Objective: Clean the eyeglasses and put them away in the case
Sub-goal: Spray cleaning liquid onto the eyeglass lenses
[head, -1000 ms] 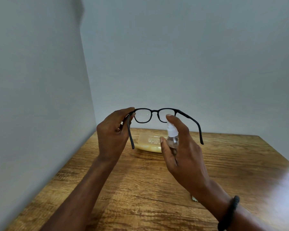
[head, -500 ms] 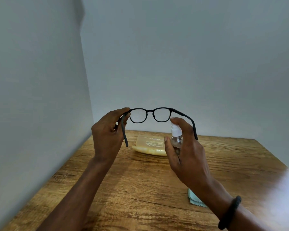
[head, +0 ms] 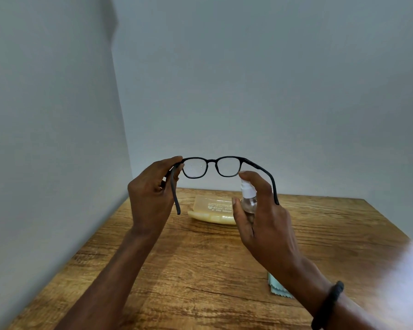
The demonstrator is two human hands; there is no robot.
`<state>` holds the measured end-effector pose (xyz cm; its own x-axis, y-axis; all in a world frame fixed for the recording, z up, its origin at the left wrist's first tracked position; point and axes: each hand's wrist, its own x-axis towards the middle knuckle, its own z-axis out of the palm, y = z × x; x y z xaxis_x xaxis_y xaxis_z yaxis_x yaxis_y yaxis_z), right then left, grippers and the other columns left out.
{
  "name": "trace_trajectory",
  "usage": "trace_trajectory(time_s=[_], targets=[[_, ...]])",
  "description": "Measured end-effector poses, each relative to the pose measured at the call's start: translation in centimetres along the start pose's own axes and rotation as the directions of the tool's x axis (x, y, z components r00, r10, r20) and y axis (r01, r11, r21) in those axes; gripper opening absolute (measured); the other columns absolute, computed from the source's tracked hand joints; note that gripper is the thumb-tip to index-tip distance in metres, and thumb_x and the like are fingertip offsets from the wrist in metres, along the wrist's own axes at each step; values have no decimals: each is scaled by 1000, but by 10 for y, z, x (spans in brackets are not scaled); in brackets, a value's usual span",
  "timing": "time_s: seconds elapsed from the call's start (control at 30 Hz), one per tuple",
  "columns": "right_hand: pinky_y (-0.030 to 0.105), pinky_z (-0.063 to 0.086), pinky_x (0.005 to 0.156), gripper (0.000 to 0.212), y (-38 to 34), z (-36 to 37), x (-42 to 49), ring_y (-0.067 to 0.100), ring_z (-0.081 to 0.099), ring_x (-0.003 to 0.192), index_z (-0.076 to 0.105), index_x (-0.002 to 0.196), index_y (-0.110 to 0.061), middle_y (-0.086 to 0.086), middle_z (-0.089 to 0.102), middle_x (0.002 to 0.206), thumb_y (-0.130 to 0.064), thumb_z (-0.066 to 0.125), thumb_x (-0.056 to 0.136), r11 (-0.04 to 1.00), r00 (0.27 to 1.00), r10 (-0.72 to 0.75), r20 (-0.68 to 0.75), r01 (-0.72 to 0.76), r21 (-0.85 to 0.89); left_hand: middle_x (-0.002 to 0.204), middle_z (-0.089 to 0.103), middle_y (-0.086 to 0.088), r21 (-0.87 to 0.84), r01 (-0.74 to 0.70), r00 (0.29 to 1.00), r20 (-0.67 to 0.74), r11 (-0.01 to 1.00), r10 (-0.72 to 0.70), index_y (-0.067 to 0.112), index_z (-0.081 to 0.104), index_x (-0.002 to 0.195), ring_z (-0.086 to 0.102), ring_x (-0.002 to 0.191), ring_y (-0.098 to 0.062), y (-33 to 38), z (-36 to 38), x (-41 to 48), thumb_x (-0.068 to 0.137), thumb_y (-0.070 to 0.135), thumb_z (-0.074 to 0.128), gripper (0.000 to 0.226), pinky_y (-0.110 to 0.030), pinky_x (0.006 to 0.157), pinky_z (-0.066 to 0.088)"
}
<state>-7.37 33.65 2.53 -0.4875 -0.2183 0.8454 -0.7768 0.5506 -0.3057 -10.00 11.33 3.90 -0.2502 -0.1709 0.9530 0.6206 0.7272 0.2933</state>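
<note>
Eyeglasses (head: 211, 166), one pair, in left hand (head: 150, 198) grip; one spray bottle (head: 248, 198) in right hand (head: 265, 225).

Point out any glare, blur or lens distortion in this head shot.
Head view: window-like glare washes out the wooden table at its right edge; the left wall is smeared and the wall corner bows, from the wide-angle lens; the eyeglasses and spray bottle are fairly sharp; print on the yellowish case is unreadably soft.
</note>
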Motion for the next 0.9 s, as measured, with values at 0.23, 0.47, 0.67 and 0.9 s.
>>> trace_trajectory(time_s=[0.23,0.47,0.67,0.9], targets=[[19,40,39,54,6,1,-3,-1,40,44,32,147,-29,-22,37,72,-30,55,98,997,994,-71,86,71,-3,98,75,0,8,21,1000,-6,1000,-21,2,76,110,69,79,-7,0,-2,1,91,3,75,19,-5,73,49],[19,47,42,69,45,-2,-9,8,57,47,22,152,-30,-7,58,70,-24,64,97,997,995,76,62,-76,-8,99,77,-1,-25,42,999,-28,999,-43,3,76,110,72,81,-10,-1,-1,2,94,8,74,18,-9,74,51],[44,58,58,50,81,-15,-8,17,66,68,30,143,-22,0,62,83,-29,55,101,943,940,333,-72,-333,15,99,78,-4,-93,39,999,-3,995,-39,3,76,111,74,82,-17,0,3,-3,94,6,74,18,-25,70,59],[59,58,75,43,103,-16,-17,29,69,87,32,135,-23,7,63,102,-33,52,98,861,862,506,-30,-504,68,98,78,-4,-91,40,999,15,995,-39,3,77,110,74,80,-18,2,6,-4,93,4,75,18,-26,68,59]])
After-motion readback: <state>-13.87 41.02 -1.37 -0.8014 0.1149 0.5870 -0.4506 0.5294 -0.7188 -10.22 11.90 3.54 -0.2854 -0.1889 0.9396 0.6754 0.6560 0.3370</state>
